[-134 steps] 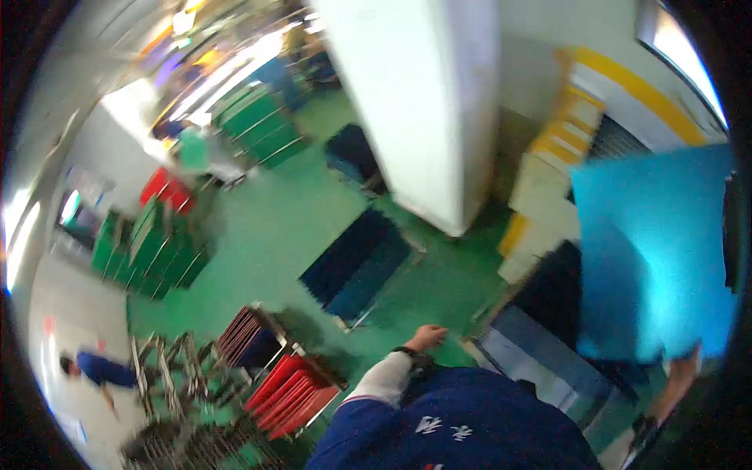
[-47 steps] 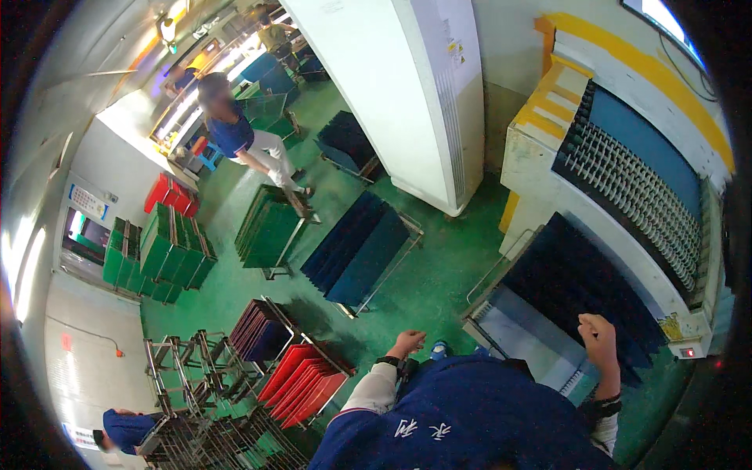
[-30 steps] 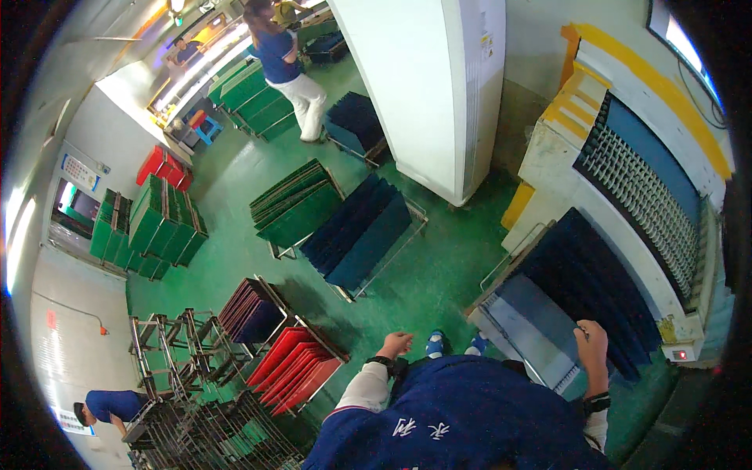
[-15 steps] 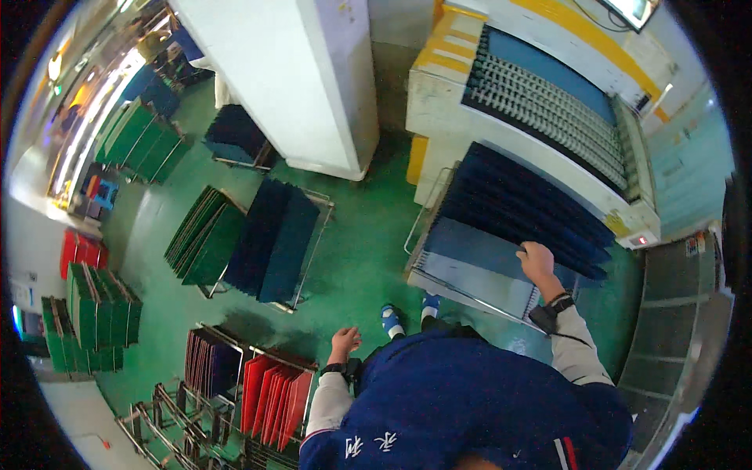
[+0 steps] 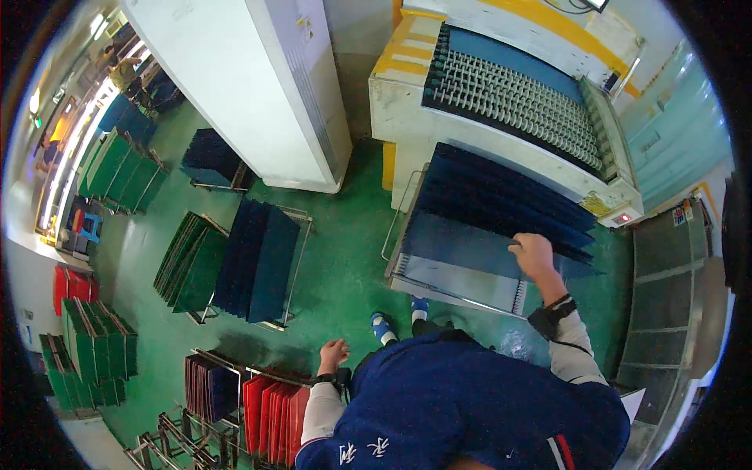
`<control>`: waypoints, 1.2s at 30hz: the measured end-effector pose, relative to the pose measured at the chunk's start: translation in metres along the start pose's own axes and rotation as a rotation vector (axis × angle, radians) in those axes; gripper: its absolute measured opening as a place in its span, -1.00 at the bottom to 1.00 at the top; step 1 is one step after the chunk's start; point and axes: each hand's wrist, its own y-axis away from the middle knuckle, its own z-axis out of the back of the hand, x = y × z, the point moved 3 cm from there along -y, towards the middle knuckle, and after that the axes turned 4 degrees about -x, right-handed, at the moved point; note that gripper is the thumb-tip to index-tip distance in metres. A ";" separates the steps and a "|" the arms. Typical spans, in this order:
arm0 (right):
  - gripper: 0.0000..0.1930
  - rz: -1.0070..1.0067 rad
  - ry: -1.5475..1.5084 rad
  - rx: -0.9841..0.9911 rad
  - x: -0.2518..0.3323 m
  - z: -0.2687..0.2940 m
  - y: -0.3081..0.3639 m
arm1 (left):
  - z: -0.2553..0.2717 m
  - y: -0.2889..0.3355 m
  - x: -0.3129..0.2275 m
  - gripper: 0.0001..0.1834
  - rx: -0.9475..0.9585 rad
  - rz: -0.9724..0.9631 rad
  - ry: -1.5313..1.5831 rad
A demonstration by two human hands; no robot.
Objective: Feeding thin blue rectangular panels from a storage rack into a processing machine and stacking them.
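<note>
Racks of green boards [image 5: 106,168] and red boards [image 5: 270,415] stand at nine and seven o'clock, and near the red ones the left hand [image 5: 333,356] hangs loose and holds nothing. Just right of middle, at about three o'clock, the right hand [image 5: 533,254] is curled on the edge of one dark blue sheet [image 5: 478,247] in the wire rack [image 5: 462,294], which stands against the big white machine [image 5: 501,102] at one o'clock. Many blue sheets stand side by side in that rack and only this one is touched, so I think most of the job is left.
</note>
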 end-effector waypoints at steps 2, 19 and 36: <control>-0.78 0.041 -0.006 -0.061 0.005 0.042 0.000 | -0.008 -0.003 -0.005 -0.61 0.009 -0.013 -0.035; -0.62 0.153 -0.102 -0.778 -0.177 0.179 0.028 | -0.080 -0.031 -0.057 -0.51 0.073 -0.091 -0.204; -0.84 -0.960 -2.143 -0.437 -0.190 -0.010 -0.127 | -0.094 -0.017 -0.061 -0.60 -0.003 -0.091 -0.080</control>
